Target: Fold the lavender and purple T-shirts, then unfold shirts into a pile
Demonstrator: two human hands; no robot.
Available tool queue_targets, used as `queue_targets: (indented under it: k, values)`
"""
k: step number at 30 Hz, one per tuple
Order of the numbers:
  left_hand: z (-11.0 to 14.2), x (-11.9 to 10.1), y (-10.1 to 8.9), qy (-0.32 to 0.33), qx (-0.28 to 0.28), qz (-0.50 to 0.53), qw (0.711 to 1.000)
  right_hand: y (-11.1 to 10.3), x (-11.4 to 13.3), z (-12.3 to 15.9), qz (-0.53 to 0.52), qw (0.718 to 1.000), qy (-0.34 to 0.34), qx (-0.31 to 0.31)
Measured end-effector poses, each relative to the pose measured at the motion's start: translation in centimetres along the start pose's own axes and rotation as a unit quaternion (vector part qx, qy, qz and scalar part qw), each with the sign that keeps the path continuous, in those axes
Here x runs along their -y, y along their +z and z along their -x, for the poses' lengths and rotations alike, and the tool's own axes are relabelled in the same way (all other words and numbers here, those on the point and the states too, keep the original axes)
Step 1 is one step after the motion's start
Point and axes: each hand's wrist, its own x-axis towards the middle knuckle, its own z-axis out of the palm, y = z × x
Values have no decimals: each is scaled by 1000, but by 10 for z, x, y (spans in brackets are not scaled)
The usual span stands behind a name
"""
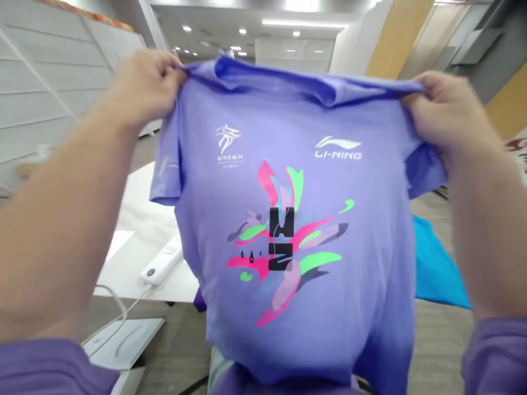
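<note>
A purple T-shirt point(247, 197) hangs spread out in front of me, its printed front facing my way. White logos sit on the chest, one reading LI-NING, above a pink, green and black design. My left hand point(150, 82) pinches the cloth at the left shoulder. At the right shoulder my right hand point(444, 107) grips the fabric with fingers closed. Between the two hands the collar droops in loose folds. Both short sleeves dangle below the hands, and the hem falls towards my lap.
Behind the shirt stands a white table point(135, 263) bearing a white power strip point(162, 260) with a cable. A bright blue cloth point(438, 263) lies at the right. Lower left is a white box-like object point(127, 340). White panels point(53, 71) line the left wall.
</note>
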Motion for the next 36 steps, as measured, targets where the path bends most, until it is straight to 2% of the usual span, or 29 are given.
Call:
queue_targets:
  k: [2,3,6,8,10,12,15,17,19,20,22,24,26,29,31,33,35,36]
  values:
    - [-30,57,40,-32,26,-149,988,67,-21,-15,7,998,62,30]
    - [-39,87,63,-59,46,-193,978,103,-32,-18,2,994,85,70]
    - [-40,168,128,-116,81,-231,963,201,-72,-10,11,977,146,153]
    - [-24,208,163,-147,105,-247,952,240,-99,6,23,968,169,184]
    - [-2,233,189,-167,129,-263,942,251,-127,28,32,962,180,205]
    - [27,245,206,-171,160,-272,933,235,-155,54,50,955,183,227]
    - [84,244,217,-146,221,-272,925,178,-199,105,113,939,211,248]
    - [128,234,216,-117,261,-261,922,133,-226,147,165,928,250,221]
    - [172,219,211,-83,295,-242,920,93,-246,193,210,924,277,157]
    - [192,211,207,-64,311,-225,921,77,-252,215,231,920,287,132]
    - [225,193,201,-27,334,-179,925,54,-255,255,255,907,306,137]
    - [248,172,198,-1,348,-126,929,44,-247,282,251,889,331,192]
    - [265,148,201,-3,356,-74,931,41,-234,294,227,885,343,217]
    - [291,108,218,-44,383,12,923,38,-207,294,149,921,324,156]
    - [311,82,238,-107,412,89,901,34,-179,292,47,949,296,94]
    - [330,56,261,-213,452,188,846,26,-138,296,-63,963,260,47]
    - [345,31,282,-327,485,297,755,16,-86,309,-149,969,194,38]
    - [351,19,291,-364,492,349,709,11,-59,318,-183,971,146,52]
